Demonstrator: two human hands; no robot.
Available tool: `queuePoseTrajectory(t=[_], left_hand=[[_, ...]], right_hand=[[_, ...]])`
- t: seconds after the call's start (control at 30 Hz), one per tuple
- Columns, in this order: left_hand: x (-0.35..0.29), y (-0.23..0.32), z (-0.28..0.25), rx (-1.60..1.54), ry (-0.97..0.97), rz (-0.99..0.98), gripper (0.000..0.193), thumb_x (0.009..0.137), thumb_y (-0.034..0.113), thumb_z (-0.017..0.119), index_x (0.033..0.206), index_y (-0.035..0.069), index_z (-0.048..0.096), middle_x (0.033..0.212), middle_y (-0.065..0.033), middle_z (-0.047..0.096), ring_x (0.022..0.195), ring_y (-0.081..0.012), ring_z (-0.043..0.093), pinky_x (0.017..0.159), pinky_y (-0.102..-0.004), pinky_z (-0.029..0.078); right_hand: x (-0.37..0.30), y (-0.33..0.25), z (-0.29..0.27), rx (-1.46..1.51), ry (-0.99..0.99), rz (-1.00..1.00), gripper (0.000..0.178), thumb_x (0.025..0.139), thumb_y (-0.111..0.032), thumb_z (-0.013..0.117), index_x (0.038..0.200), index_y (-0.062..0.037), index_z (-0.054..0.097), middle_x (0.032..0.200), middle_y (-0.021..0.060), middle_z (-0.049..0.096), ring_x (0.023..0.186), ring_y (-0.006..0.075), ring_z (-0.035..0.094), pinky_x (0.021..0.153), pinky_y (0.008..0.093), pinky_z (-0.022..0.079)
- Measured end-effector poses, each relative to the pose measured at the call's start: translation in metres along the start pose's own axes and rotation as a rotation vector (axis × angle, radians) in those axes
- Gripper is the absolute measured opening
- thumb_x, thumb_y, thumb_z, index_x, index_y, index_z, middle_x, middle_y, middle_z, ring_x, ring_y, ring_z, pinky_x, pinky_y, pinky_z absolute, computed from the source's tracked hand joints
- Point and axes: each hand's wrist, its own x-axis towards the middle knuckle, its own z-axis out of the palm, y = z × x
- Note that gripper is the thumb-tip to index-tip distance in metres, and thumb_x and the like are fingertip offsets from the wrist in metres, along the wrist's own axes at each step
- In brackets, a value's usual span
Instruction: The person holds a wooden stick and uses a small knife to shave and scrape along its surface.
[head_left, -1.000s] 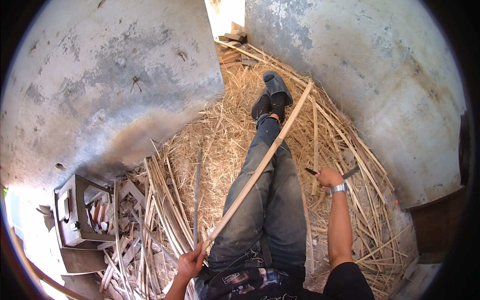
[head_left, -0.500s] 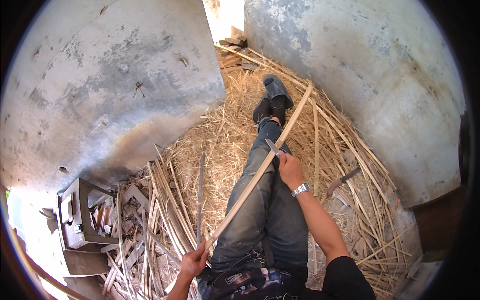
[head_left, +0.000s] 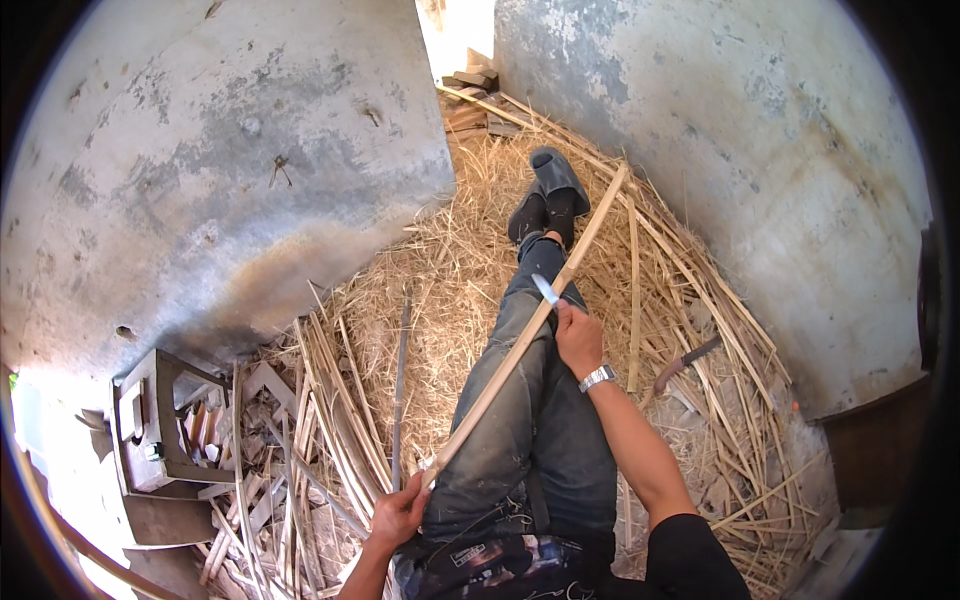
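Observation:
A long pale strip, bamboo or wood, slants across my legs, its far end up by the right-hand wall. My left hand is closed round its near end beside my hip. In my right hand, which wears a metal watch, is a knife. The blade lies against the strip about midway along, over my shins. My right fingers wrap the handle and hide most of it.
Shavings cover the floor around my feet. Bundled strips lie at my left, more along the right wall. A curved-handled saw rests at right. A broken grey casing stands at the far left.
My left hand and the strip's near end have shifted slightly right and up. The knife blade has tilted and catches more light; my right hand stays nearly in place.

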Motion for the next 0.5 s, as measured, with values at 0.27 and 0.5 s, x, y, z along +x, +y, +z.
queuePoseTrajectory(t=[0.27, 0.5], left_hand=[[0.031, 0.026, 0.015, -0.034, 0.028, 0.025, 0.039, 0.099, 0.025, 0.072, 0.133, 0.007, 0.071, 0.072, -0.0250, 0.068, 0.065, -0.0379, 0.073, 0.062, -0.0443, 0.055], [0.085, 0.087, 0.039, -0.111, -0.033, -0.099, 0.040, 0.102, 0.032, 0.067, 0.135, 0.010, 0.069, 0.090, -0.0281, 0.072, 0.088, -0.0413, 0.075, 0.078, -0.0437, 0.057]], right_hand=[[-0.087, -0.037, -0.004, 0.120, -0.177, -0.090, 0.048, 0.107, -0.037, 0.057, 0.073, -0.0053, 0.064, 0.064, 0.0249, 0.062, 0.062, 0.0481, 0.063, 0.054, 0.0572, 0.048], [-0.132, -0.063, -0.026, 0.089, -0.400, -0.102, 0.051, 0.107, -0.041, 0.055, 0.072, -0.0049, 0.064, 0.063, 0.0236, 0.062, 0.061, 0.0469, 0.064, 0.054, 0.0560, 0.049]])
